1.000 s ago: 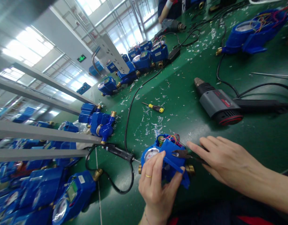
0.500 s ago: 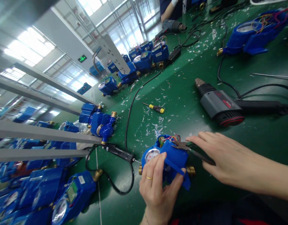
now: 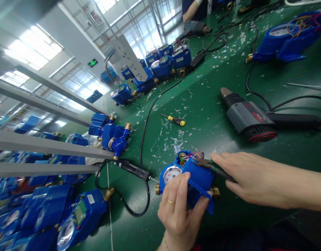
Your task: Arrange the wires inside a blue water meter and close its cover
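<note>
At lower centre of the frame, a blue water meter (image 3: 198, 179) lies gripped in the person's left hand (image 3: 176, 218), fingers closed around its housing, with the dial (image 3: 173, 174) exposed and a brass fitting (image 3: 216, 191) projecting to the right. The right hand (image 3: 250, 177), entering from the right edge, is closed on a pair of diagonal cutters (image 3: 215, 167), their tips just beside the meter's coloured wires (image 3: 193, 157). A soldering iron (image 3: 133, 169) lies left of the meter, and a yellow-handled screwdriver (image 3: 176, 120) lies above it on the green bench mat (image 3: 202, 87), among plastic scraps. A corded drill (image 3: 248, 116) rests to the right. More blue meters (image 3: 163, 68) stand toward upper centre, where a co-worker's forearm (image 3: 193, 10) appears.
</note>
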A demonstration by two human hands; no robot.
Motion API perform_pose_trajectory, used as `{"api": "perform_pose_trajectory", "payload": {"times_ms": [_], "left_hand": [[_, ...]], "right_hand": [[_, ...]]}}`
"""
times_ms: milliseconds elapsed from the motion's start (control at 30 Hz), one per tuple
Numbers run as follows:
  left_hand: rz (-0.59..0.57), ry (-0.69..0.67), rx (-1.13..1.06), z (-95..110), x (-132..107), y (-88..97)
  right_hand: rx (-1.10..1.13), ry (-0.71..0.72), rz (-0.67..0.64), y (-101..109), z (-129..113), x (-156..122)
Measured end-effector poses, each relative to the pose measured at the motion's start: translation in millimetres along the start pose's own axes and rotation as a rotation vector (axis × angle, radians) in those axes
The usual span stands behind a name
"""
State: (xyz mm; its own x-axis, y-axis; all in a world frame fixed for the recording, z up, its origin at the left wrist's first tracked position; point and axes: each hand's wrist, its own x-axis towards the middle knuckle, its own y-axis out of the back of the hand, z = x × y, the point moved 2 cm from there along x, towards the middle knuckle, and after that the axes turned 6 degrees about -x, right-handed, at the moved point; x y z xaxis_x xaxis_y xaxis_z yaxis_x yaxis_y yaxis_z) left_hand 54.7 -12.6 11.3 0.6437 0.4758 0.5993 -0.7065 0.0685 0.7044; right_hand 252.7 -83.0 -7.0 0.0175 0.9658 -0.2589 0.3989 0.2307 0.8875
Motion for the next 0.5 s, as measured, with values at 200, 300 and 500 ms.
{"api": "perform_pose_trajectory", "payload": {"times_ms": [200, 300, 500], "left_hand": [[-0.012, 0.002, -0.008, -1, 0, 0.1], [-0.013, 0.034, -0.002, -1, 0, 0.5], [0.003, 0.205, -0.073, -8, 4, 7.1]], "right_hand": [[0.044, -0.019, -0.089, 6, 3, 3], [0.175, 0.011, -0.103, 11, 3, 5], [0.529, 0.059, -0.054, 18, 7, 11]]}}
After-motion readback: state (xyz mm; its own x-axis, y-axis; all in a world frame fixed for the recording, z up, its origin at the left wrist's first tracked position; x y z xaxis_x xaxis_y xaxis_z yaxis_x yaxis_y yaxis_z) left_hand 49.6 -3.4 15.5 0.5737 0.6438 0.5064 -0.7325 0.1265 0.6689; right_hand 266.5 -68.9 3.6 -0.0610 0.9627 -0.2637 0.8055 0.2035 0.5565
